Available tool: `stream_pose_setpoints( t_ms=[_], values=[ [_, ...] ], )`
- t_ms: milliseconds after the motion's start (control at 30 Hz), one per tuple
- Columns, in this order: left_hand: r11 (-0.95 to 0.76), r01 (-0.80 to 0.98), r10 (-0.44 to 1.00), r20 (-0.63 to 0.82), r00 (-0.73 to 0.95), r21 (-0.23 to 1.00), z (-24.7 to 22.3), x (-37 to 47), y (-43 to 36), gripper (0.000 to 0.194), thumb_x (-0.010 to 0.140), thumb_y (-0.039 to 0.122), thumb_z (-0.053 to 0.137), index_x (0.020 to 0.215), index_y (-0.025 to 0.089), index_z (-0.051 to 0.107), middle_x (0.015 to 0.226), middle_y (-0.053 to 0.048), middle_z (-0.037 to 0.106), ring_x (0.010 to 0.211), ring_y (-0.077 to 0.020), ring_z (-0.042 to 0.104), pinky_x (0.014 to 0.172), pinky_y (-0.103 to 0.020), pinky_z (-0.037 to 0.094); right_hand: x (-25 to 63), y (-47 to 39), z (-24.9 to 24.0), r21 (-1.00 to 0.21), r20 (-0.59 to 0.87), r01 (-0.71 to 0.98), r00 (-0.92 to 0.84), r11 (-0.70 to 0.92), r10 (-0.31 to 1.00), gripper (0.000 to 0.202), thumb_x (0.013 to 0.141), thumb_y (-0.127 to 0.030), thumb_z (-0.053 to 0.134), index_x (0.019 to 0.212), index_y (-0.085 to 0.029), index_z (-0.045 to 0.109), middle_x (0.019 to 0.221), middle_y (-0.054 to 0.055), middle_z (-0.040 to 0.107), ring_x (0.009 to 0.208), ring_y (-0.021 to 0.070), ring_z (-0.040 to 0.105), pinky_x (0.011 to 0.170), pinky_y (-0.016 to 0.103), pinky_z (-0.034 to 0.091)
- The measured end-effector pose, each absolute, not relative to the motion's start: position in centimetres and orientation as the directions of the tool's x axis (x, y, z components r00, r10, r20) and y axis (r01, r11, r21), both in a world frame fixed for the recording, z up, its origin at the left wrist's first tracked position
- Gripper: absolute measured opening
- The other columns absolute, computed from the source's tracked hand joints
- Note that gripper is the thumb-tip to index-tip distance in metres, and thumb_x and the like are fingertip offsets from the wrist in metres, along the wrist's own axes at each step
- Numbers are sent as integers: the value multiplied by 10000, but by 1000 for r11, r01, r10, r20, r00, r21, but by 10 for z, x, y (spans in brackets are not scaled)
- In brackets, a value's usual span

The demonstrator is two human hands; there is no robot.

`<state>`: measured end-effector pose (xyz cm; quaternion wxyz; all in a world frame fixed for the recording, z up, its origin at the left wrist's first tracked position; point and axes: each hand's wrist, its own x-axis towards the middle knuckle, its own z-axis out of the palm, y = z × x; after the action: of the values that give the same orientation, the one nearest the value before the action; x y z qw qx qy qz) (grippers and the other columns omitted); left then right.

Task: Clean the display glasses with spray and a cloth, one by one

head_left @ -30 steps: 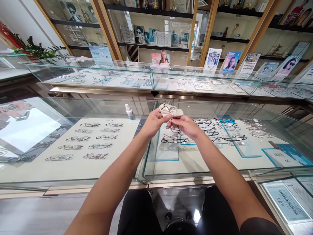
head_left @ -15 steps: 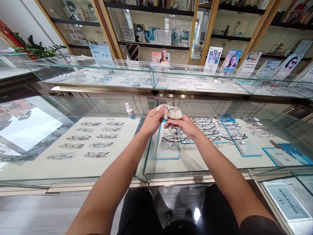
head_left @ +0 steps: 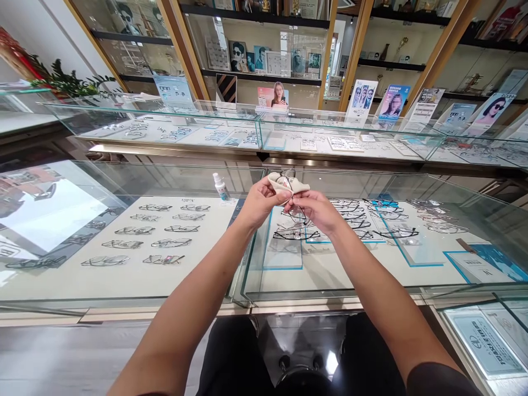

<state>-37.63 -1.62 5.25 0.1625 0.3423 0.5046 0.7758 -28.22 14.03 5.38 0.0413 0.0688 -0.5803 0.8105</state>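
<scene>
Bright, even indoor light with soft, faint shadows. The left glass case (head_left: 61, 214) carries a large pale reflection that washes out its near corner, and thin glare runs along the case edges. Warm strip light glows under the far counter (head_left: 177, 151). Wide-angle distortion bends shelves (head_left: 256, 74) and counters outward at the sides. The centre is sharp; small frames behind glass blur, and one poster face (head_left: 393, 103) is smeared

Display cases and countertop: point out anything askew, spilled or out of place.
Little stands out. A small spray bottle stands upright alone on the glass case. Both hands, left hand and right hand, hold a cloth around a pair of glasses. Frames inside lie in tidy rows.
</scene>
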Motion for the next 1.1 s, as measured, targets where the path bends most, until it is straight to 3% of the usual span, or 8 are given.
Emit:
stream_pose_setpoints(
  t_ms=[167, 267, 367, 533, 633, 900, 1100],
  values=[
    [-430, 159, 584, 408, -701, 889, 56, -368, -18, 392, 857, 496, 875, 863, 174, 651, 668, -3, 686, 495, -112, 589, 505, -250, 470, -277, 133, 55, -952, 170, -142, -982, -272, -86, 242, 778, -392, 848, 758, -168, 758, 810, 73, 794, 808, 189, 707, 761, 322, 480],
    [-436, 150, 601, 411, -685, 888, 58, -368, -18, 456, 946, 598, 745, 807, 183, 618, 592, 8, 633, 433, -123, 558, 475, -276, 479, -277, 130, 55, -953, 157, -134, -986, -272, -64, 238, 773, -386, 852, 785, -168, 760, 820, 71, 796, 814, 198, 723, 750, 320, 473],
    [-455, 91, 608, 384, -695, 886, 59, -371, -18, 492, 883, 625, 805, 815, 168, 635, 659, -13, 664, 511, -133, 608, 517, -283, 522, -278, 132, 55, -938, 153, -154, -988, -311, 27, 266, 723, -394, 894, 786, -182, 744, 805, 56, 792, 800, 207, 736, 751, 327, 485],
    [-444, -49, 704, 314, -636, 895, 60, -372, -18, 470, 750, 415, 974, 1008, 154, 680, 788, -24, 718, 633, -122, 647, 612, -253, 547, -281, 137, 55, -920, 125, -149, -988, -362, 90, 294, 668, -412, 915, 792, -186, 774, 796, 55, 794, 789, 210, 736, 781, 343, 518],
    [-438, -52, 727, 319, -608, 897, 57, -370, -17, 450, 748, 360, 978, 992, 168, 653, 743, -3, 694, 600, -99, 608, 595, -232, 514, -280, 135, 53, -923, 142, -157, -987, -351, 70, 272, 693, -420, 894, 795, -190, 792, 789, 52, 787, 784, 206, 728, 749, 332, 495],
    [-439, 91, 627, 377, -681, 894, 54, -366, -15, 492, 899, 620, 791, 779, 179, 608, 591, 12, 603, 460, -102, 532, 499, -260, 482, -281, 121, 46, -946, 211, -218, -976, -239, 56, 245, 747, -418, 859, 800, -197, 767, 792, 50, 769, 799, 208, 706, 682, 323, 440],
    [-431, 58, 686, 368, -628, 901, 65, -367, -22, 500, 893, 644, 785, 816, 172, 640, 671, -30, 661, 555, -150, 616, 550, -300, 540, -280, 125, 49, -934, 208, -218, -976, -283, 66, 257, 759, -425, 852, 818, -191, 766, 808, 48, 773, 779, 199, 705, 707, 331, 453]
  ],
)
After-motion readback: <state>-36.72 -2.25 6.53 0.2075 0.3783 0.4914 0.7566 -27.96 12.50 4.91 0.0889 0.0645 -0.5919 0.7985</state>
